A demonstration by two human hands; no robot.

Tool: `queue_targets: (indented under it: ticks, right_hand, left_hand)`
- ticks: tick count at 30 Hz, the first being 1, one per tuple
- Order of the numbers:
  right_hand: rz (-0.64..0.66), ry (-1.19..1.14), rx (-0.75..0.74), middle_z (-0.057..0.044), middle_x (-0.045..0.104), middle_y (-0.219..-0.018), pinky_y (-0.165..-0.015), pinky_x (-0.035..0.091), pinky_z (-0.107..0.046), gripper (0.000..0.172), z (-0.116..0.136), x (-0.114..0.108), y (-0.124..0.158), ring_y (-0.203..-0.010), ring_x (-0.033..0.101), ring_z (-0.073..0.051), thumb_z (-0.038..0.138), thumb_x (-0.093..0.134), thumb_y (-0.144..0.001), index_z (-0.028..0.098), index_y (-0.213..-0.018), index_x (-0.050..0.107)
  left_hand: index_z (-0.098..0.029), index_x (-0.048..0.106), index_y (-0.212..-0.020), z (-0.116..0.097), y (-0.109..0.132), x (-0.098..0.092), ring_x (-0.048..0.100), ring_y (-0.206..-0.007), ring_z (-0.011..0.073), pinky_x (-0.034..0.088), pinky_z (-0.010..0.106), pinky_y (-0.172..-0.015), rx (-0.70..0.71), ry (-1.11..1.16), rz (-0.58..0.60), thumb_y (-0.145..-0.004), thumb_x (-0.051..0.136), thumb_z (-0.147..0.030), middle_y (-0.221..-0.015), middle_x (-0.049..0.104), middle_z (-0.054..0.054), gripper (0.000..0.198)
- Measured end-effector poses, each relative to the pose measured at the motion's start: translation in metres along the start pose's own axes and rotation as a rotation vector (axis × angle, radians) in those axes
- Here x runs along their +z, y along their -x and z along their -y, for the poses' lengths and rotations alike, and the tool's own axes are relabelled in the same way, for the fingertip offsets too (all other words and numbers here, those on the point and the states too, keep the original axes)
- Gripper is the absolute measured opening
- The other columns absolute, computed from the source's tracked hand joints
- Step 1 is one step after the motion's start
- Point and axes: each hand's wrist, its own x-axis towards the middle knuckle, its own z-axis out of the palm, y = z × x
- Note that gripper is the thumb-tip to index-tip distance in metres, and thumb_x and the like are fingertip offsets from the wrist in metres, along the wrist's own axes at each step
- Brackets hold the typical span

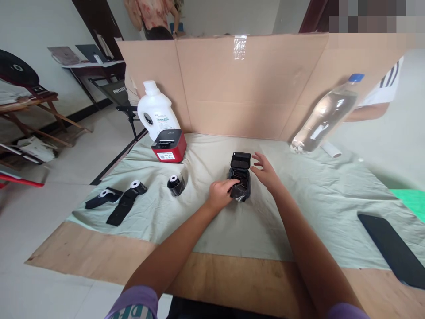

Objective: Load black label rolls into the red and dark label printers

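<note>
I have the black box [239,179] at the middle of the table [99,248], on the pale cloth [265,241]; its lid [241,159] stands raised at the far side, and clear wrap shows at its near end. My left grip [222,195] (a bare hand, as is the other) touches the box at its left side, thumb over the opening; the remaining fingers are partly hidden, so I cannot tell whether they are closed on it. My right grip [264,175] is open, fingers parted, just beside the right edge of the lid; it holds nothing.

Left of the box, I note one black roll [176,185] with a white core, standing near; farther left lie two more, a middle roll [136,187] and an outer roll [104,195], each with a black strip trailing from it. Beyond these stands a red box [169,146] with a black top; a white jug [156,108] is directly behind it.

At my far right a clear bottle [328,115] with a blue cap stands before the cardboard screen [237,88]; a white tube [331,149] lies beside its base; a dark phone [392,246] lies near the right edge; a person [156,13] is partly visible behind the screen.
</note>
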Motion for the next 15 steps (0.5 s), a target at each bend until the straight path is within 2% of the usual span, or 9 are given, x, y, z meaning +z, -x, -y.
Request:
queue_targets:
  ticks: [3, 6, 10, 13, 15]
  right_hand:
    - [0.023, -0.068, -0.005, -0.015, 0.053, -0.146, -0.085, 0.053, -0.044, 0.065, -0.002, 0.005, 0.001, -0.108, 0.063, -0.026, 0.036, 0.065, -0.081, 0.026, -0.143, 0.046]
    - [0.01, -0.07, -0.021, -0.014, 0.055, -0.144, -0.081, 0.054, -0.041, 0.059, 0.001, 0.009, 0.003, -0.1, 0.064, -0.023, 0.039, 0.065, -0.082, 0.025, -0.138, 0.051]
    - [-0.002, -0.019, -0.107, -0.009, 0.062, -0.125, -0.072, 0.053, -0.035, 0.037, 0.012, 0.008, 0.007, -0.089, 0.062, -0.019, 0.039, 0.063, -0.083, 0.025, -0.118, 0.064]
    - [0.081, 0.064, -0.189, -0.005, 0.064, -0.108, -0.07, 0.051, -0.032, 0.021, 0.02, 0.003, 0.012, -0.088, 0.06, -0.018, 0.034, 0.064, -0.082, 0.024, -0.1, 0.067]
    - [0.15, 0.117, -0.235, -0.005, 0.063, -0.104, -0.069, 0.05, -0.031, 0.017, 0.024, -0.001, 0.014, -0.088, 0.059, -0.018, 0.03, 0.064, -0.081, 0.024, -0.096, 0.067]
  left_hand:
    - [-0.023, 0.074, -0.106, -0.003, 0.003, -0.004, 0.072, -0.075, 0.0173, 0.049, 0.028, -0.069, 0.049, -0.015, -0.008, -0.083, 0.063, -0.015, -0.094, 0.079, 0.003, 0.027]
    - [-0.023, 0.073, -0.106, -0.005, 0.004, -0.007, 0.073, -0.074, 0.0177, 0.048, 0.029, -0.067, 0.07, -0.031, -0.019, -0.08, 0.063, -0.015, -0.091, 0.079, 0.003, 0.029]
    - [-0.024, 0.074, -0.104, -0.006, 0.003, -0.006, 0.071, -0.07, 0.0165, 0.047, 0.028, -0.065, 0.032, -0.073, 0.017, -0.079, 0.063, -0.016, -0.087, 0.079, 0.002, 0.028]
    - [-0.024, 0.074, -0.105, -0.006, 0.002, -0.004, 0.07, -0.069, 0.0158, 0.046, 0.027, -0.064, 0.013, -0.081, 0.042, -0.079, 0.064, -0.016, -0.087, 0.079, 0.002, 0.029]
    - [-0.023, 0.074, -0.105, -0.005, 0.003, -0.004, 0.07, -0.069, 0.0155, 0.046, 0.027, -0.063, 0.031, -0.077, 0.031, -0.079, 0.064, -0.015, -0.086, 0.079, 0.002, 0.03]
